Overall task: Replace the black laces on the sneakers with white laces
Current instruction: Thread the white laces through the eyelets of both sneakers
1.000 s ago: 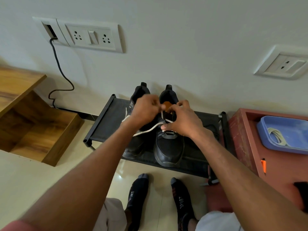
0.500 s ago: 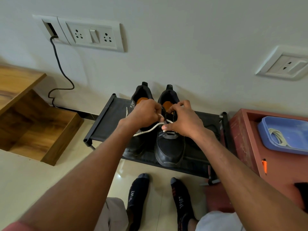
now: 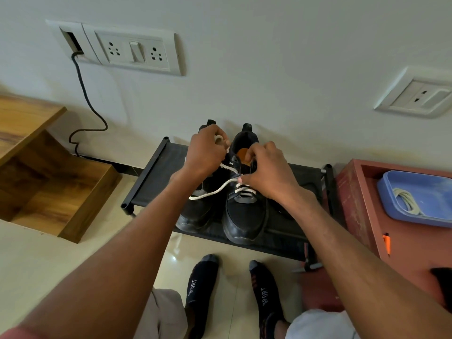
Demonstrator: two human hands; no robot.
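We see two black sneakers (image 3: 244, 216) side by side on a low black rack (image 3: 156, 174), toes toward us. The right one carries a white lace (image 3: 244, 190) across its lower eyelets, one loose end trailing left over the other sneaker.

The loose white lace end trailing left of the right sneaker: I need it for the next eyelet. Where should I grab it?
Pinch the white lace near its free tip, coming from above left. That end lies slack across the left sneaker, clear of both hands.
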